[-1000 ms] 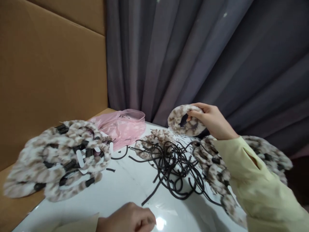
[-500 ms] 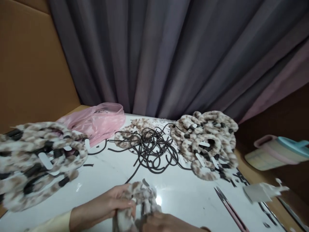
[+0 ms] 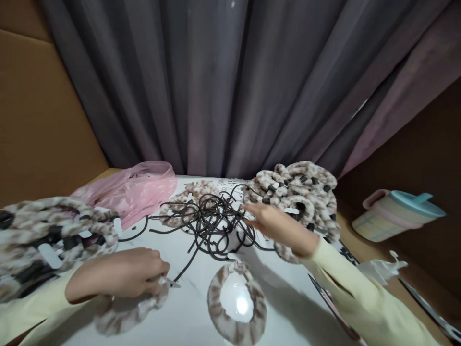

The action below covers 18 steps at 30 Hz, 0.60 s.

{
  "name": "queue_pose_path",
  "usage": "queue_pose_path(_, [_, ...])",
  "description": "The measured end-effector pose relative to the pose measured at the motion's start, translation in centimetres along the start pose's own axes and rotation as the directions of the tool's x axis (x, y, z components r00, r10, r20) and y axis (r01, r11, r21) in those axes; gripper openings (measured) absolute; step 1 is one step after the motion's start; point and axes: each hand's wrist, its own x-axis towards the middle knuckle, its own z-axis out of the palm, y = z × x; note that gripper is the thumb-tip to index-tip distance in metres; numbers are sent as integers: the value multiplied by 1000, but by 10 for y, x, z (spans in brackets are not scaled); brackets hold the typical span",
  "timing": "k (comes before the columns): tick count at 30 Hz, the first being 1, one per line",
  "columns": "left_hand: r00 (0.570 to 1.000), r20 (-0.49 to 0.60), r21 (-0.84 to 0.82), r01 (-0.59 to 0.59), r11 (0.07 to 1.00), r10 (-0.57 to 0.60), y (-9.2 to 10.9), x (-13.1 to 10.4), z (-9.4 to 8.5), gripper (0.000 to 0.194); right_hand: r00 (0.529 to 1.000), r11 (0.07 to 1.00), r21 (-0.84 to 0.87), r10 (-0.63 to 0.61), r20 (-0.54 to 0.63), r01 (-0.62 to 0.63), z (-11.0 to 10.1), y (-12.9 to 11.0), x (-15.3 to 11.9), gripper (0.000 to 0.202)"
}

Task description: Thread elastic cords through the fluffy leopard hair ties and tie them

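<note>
My left hand (image 3: 124, 274) is closed on a brown-and-white furry ring (image 3: 124, 315), low at the left of the table. A small pale pointed tip juts out beside its fingers; I cannot make out what it is. At the right edge of a tangled pile of black cords (image 3: 212, 226) is my right hand (image 3: 264, 221). Its fingers are stretched out and slightly apart, with the tips at the cords. Another furry ring (image 3: 216, 307) lies flat on the white tabletop (image 3: 190, 322), front centre.
Heaps of furry rings with black bands and white tags stand left (image 3: 21, 221) and right (image 3: 306, 187). A pink plastic bag (image 3: 140, 187) lies at the back. Pink-handled scissors (image 3: 333, 307) lie under my right forearm. A lidded cup (image 3: 391, 216) stands far right.
Both hands were together on furry material at the front centre. Now they are apart: the left has moved left with a ring, the right forward to the cords. A ring now lies between them.
</note>
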Motion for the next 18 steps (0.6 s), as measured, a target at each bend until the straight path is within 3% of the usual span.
queue_pose_path(1, [999,-43,92,-24,995,28,5,1,-9,19,995,995,-81,54,-78,-60,-4,11,19,36])
queue_pose_path(3, [976,-173,203,-95,975,131,22,7,-24,18,988,990,-99,90,-129,-103,-7,31,54,50])
queue_pose_path(5, [907,-328,270,-178,946,264,48,21,-28,16,986,990,-77,112,-124,-122,-5,43,81,53])
queue_pose_path(6, [879,-337,301,-239,923,337,62,30,-25,15,985,990,-56,126,-117,-133,-3,47,91,45])
queue_pose_path(7, [850,-350,342,-276,898,395,75,40,-17,17,984,989,-28,139,-114,-143,-1,48,99,37])
queue_pose_path(9, [743,-409,513,-293,807,530,96,62,7,24,979,987,46,157,-128,-153,1,46,108,29])
queue_pose_path(12, [555,-405,724,-290,626,726,108,89,51,32,963,969,199,183,-199,-143,-12,36,107,20])
queue_pose_path(13, [521,-451,729,-253,636,725,108,94,62,32,954,957,258,196,-228,-135,-20,32,103,20])
queue_pose_path(16, [496,-536,690,-208,693,683,101,97,82,35,923,897,433,239,-302,-90,-49,21,82,31])
queue_pose_path(18, [524,-549,655,-214,725,651,92,91,89,37,904,845,534,256,-343,-37,-66,13,61,40])
